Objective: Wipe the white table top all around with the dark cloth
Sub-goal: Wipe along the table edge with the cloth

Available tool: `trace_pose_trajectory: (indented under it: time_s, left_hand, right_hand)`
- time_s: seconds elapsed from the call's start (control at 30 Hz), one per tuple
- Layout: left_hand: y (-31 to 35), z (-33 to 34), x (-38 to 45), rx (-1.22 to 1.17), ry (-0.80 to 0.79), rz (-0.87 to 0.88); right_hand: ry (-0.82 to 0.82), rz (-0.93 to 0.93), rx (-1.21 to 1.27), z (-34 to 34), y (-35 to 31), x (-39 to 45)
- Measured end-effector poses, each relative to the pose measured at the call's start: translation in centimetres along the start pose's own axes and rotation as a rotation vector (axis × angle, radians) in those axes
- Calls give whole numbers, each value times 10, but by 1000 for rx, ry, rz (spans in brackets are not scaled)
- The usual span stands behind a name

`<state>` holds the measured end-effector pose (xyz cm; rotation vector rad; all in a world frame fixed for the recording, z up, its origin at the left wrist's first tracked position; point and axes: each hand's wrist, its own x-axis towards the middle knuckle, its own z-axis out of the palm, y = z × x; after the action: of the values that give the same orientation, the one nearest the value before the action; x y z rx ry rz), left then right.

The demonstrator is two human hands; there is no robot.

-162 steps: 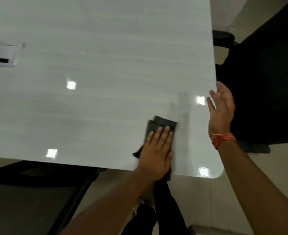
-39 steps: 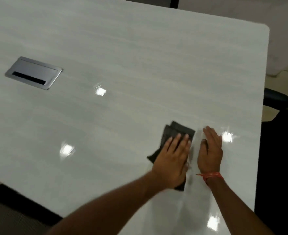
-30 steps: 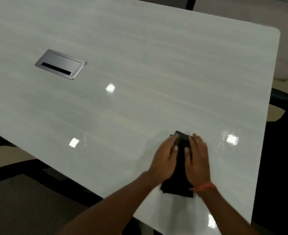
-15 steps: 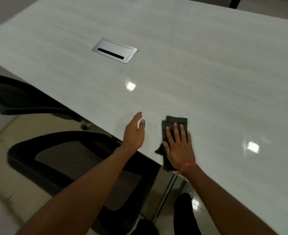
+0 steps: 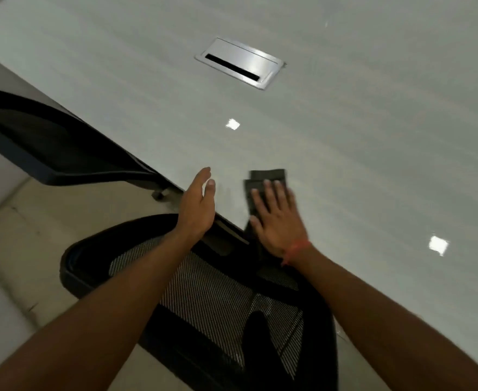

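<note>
Both bare forearms reach forward from the bottom corners of the view and converge toward the middle. The left hand [image 5: 197, 204] is turned on edge, thumb side up, fingers straight and held together, thumb slightly apart, nothing in its grip. The right hand [image 5: 276, 218] lies palm down and flat, fingers [image 5: 271, 193] spread and extended forward. A thin orange-red thread band [image 5: 295, 249] circles the right wrist.

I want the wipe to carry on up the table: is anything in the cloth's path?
Only the metal cable hatch, set in the table well beyond the cloth. The right hand lies flat on the cloth; the left hand is beside it.
</note>
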<state>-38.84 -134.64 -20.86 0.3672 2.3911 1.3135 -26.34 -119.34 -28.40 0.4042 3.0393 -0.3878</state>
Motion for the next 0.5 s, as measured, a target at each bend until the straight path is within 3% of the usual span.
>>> trace_pose_trajectory:
  time_s: [0.13, 0.27, 0.4, 0.5]
  left_hand:
    - [-2, -28, 39, 31, 33, -11]
    - [-6, -61, 82, 35, 77, -33]
    - [-18, -92, 120, 11, 82, -50]
    - [-22, -104, 151, -104, 125, -119]
  right_hand:
    - [-10, -101, 9, 12, -64, 70]
    - [-51, -158, -42, 6, -37, 43]
    - [-90, -69, -88, -9, 3, -20]
    - [-83, -23, -90, -9, -5, -12]
